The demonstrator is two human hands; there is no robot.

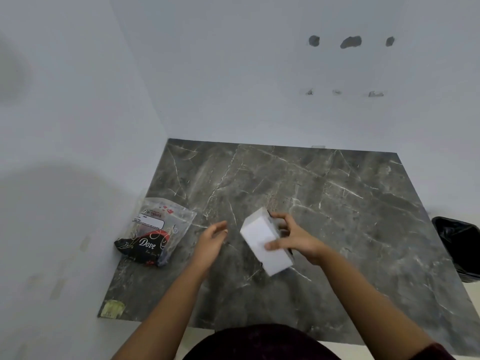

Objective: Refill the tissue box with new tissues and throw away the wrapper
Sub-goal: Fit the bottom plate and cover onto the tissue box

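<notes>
A white rectangular tissue box point(259, 237) is tilted above the middle of the dark marble table point(337, 203). My right hand point(293, 237) grips it from the right, thumb on its white face and fingers curled over its far side. My left hand point(211, 240) hovers just left of the box with fingers apart, not touching it. A plastic tissue pack point(153, 229), clear on top with a black and red "Dove" print below, lies at the table's left edge near the wall.
White walls close off the table at the back and left. A bin with a black liner point(459, 245) stands off the table's right edge. A yellowish sticker point(113, 307) marks the near left corner.
</notes>
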